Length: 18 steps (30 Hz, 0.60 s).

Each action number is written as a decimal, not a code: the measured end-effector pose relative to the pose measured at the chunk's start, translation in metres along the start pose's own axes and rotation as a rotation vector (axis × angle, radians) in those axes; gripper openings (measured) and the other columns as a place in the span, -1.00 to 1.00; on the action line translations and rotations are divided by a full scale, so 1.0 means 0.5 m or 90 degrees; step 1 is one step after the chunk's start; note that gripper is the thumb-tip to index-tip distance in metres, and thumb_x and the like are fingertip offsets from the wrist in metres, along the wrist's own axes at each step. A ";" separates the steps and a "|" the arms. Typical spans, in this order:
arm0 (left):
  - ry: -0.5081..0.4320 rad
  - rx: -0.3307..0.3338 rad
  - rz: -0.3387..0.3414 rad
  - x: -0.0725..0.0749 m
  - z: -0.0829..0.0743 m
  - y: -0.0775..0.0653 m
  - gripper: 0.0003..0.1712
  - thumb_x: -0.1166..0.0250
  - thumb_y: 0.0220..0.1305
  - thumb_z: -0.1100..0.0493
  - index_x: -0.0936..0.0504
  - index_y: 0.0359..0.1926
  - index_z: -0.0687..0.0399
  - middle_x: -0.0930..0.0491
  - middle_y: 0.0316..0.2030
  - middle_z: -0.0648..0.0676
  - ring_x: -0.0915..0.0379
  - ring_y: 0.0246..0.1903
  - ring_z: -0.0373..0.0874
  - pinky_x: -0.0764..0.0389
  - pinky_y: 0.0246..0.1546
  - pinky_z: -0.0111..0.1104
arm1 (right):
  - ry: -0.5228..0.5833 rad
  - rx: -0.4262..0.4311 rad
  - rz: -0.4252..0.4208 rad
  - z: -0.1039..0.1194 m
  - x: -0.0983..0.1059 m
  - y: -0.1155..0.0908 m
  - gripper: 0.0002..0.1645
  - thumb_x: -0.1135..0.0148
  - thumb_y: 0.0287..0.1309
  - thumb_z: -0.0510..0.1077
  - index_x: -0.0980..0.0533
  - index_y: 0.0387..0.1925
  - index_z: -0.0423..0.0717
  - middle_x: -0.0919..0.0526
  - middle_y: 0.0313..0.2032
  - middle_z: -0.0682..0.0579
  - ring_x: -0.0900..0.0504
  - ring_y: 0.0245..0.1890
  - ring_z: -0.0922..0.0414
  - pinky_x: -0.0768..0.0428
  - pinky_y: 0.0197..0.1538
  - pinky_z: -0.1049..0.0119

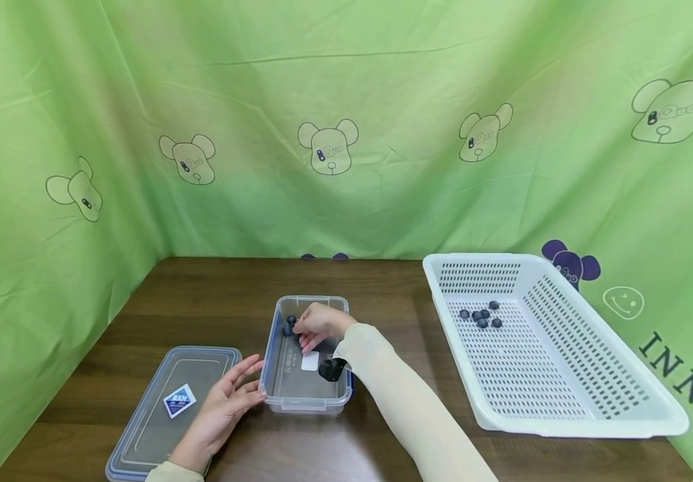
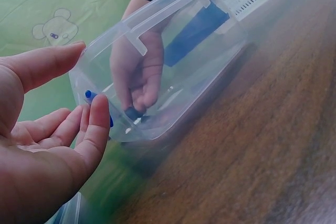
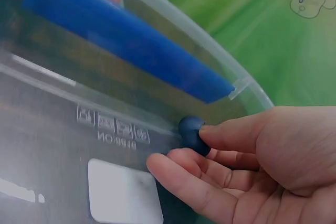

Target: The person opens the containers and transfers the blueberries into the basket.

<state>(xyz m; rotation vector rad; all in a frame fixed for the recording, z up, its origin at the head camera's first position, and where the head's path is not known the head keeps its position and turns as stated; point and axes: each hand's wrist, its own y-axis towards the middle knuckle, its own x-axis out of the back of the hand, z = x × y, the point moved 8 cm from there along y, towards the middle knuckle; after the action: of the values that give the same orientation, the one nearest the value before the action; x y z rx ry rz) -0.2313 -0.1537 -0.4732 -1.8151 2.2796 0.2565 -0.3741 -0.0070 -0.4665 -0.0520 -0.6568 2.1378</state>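
Observation:
In the head view, a clear plastic food container [image 1: 305, 405] stands lidless mid-table. Dark blue blueberries [image 1: 287, 330] lie in its far left corner. My right hand [image 1: 321, 325] reaches inside; the right wrist view shows its thumb and fingers pinching a blueberry [image 3: 195, 142] low by the wall with the blue latch [image 3: 131, 43]. Another berry sits against it, partly overlapped. My left hand [image 1: 225, 405] rests at the container's near left corner, its fairly straight fingers and thumb touching the outside. The left wrist view has that thumb at the rim [image 2: 97, 43].
A clear lid [image 1: 201, 371] with a blue-and-white label lies to the left, partly under the left forearm. A white perforated basket [image 1: 539, 388] with several blueberries [image 1: 482, 323] stands at the right. Green printed cloth [image 1: 382, 201] hangs behind the wooden table [image 1: 382, 281].

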 end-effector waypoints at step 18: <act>0.003 -0.006 -0.003 0.001 0.002 0.002 -0.15 -0.22 0.14 0.56 -0.07 0.43 0.50 -0.39 0.17 0.05 -0.50 -0.01 -0.10 -0.58 -0.05 -0.39 | 0.036 0.020 0.070 0.054 0.041 -0.047 -0.63 0.03 0.42 -0.36 -0.39 0.10 -0.63 -0.58 -0.56 -0.11 -0.61 -0.61 0.15 -0.67 -0.42 0.36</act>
<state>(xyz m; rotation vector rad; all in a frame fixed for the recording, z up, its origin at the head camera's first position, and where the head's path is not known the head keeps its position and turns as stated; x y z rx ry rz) -0.2324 -0.1537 -0.4741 -1.8277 2.2798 0.2636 -0.3765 0.0082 -0.4281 -0.1334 -0.5998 2.2437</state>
